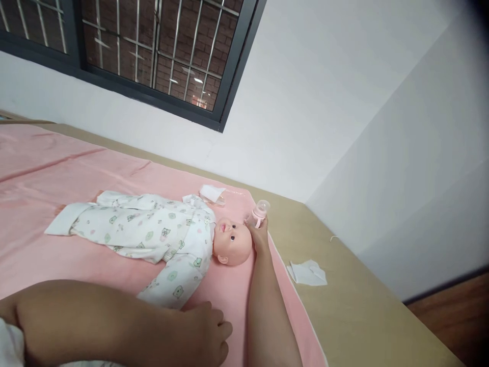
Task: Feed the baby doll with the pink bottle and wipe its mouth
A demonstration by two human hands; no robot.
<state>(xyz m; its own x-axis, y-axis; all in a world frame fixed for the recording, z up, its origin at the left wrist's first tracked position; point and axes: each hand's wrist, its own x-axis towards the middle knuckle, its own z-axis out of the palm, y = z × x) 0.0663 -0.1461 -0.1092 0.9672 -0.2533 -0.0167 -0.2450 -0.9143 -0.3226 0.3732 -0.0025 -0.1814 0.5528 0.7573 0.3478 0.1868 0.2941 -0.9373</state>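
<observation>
A baby doll (160, 227) in white patterned clothes lies on its back on a pink sheet (30, 265), its bald head toward the right. Beyond the top of its head, my right hand (260, 234) is closed around a small baby bottle (258, 214) with a pink handle and a clear cap. My left hand (209, 331) is low in the view, near the doll's sleeve, with its fingers curled and no object showing in them. Its palm is hidden. Beside the doll's far shoulder lies a clear item with a white cloth or tissue (212, 192) on it.
A crumpled white tissue (308, 273) lies on the tan surface (344, 306) right of the sheet. White walls (305, 102) rise behind and to the right. A dark-framed window (153, 46) with metal bars is above the bed's far side.
</observation>
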